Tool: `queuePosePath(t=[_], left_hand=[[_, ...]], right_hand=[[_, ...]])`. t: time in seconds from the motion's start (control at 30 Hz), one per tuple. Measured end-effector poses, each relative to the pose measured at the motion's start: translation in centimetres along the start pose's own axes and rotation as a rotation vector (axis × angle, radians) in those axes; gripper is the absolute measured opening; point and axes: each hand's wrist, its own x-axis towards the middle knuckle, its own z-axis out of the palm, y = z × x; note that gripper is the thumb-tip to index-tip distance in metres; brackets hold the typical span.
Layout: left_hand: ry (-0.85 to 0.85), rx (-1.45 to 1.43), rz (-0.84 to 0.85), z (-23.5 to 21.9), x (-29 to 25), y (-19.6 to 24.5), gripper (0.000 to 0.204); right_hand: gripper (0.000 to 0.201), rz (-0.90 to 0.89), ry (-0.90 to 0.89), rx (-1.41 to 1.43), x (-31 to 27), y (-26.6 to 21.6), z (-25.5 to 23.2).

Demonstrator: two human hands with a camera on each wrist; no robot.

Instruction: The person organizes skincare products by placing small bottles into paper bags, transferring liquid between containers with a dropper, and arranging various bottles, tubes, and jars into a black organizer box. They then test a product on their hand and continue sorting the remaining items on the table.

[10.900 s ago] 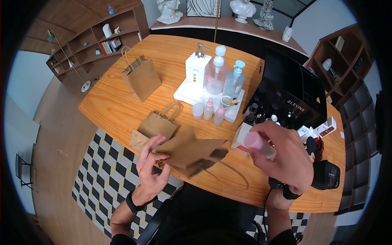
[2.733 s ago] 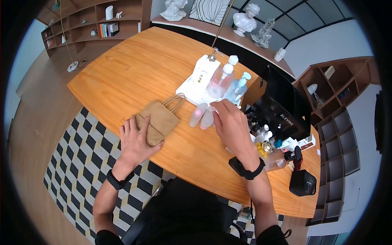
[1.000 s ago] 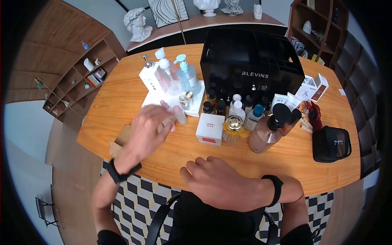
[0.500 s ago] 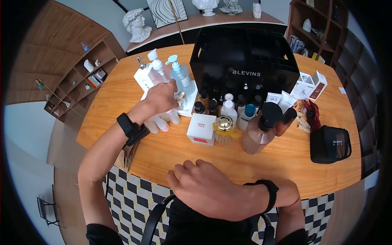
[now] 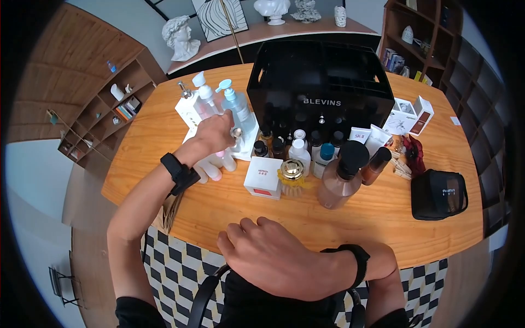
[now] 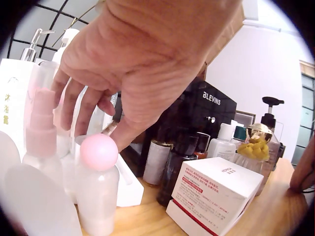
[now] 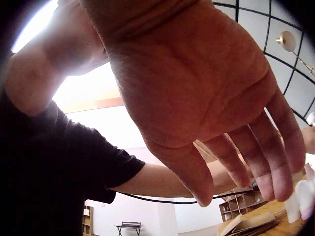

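Observation:
My left hand (image 5: 215, 135) reaches over the white tray (image 5: 248, 143), among the pump bottles. Its fingers bend down beside a small round container with a shiny gold top (image 5: 237, 133); whether they grip it I cannot tell. In the left wrist view, a small bottle with a pink ball cap (image 6: 100, 153) and a pink-topped spray bottle (image 6: 42, 125) stand in front of the fingers. A light-blue pump bottle (image 5: 236, 104) rises just beyond the hand. At the table's front edge hangs my right hand (image 5: 268, 254), holding nothing, its fingers loosely bent in the right wrist view.
A black BLEVINS case (image 5: 322, 87) stands at the back, with several cosmetic bottles before it. Nearer are a white box (image 5: 262, 176), a brown pump bottle (image 5: 340, 183) and a black pouch (image 5: 439, 195). Brown paper bags (image 5: 170, 213) lie under my left forearm.
Earlier my left hand held a paper bag and my right a pink-capped bottle. One second ago the left was near the small bottles; since then it has reached farther, over the tray.

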Motion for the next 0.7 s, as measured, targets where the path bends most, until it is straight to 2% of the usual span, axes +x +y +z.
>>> queuePosePath(t=[0.23,0.4,0.5,0.53,0.57,0.63,0.7], left_hand=[[0.051,-0.022,0.035,-1.8,-1.0,0.7,0.047],[0.183,-0.059,0.085,-4.4,-2.7,0.6,0.044],[0.170,-0.077,0.070,-6.5,-5.7,1.7,0.042],[0.261,-0.057,0.138,-6.4,-7.0,1.8,0.039],[0.253,-0.058,0.133,-6.7,-8.1,2.1,0.039],[0.106,-0.128,0.026,-7.7,-10.1,3.1,0.038],[0.104,-0.111,0.032,-6.1,-10.9,2.2,0.039]], right_hand=[[0.043,0.000,-0.032,0.000,0.1,0.1,-0.4],[0.048,-0.012,-0.043,0.026,0.0,0.3,-0.5],[0.049,-0.003,-0.085,0.014,0.1,0.1,-0.5],[0.049,-0.005,-0.089,0.022,0.1,0.0,-0.5],[0.049,-0.005,-0.094,0.014,0.1,0.0,-0.7],[0.049,-0.008,-0.102,0.014,0.1,-0.1,-0.7],[0.049,-0.006,-0.101,-0.005,0.2,-0.1,-0.6]])
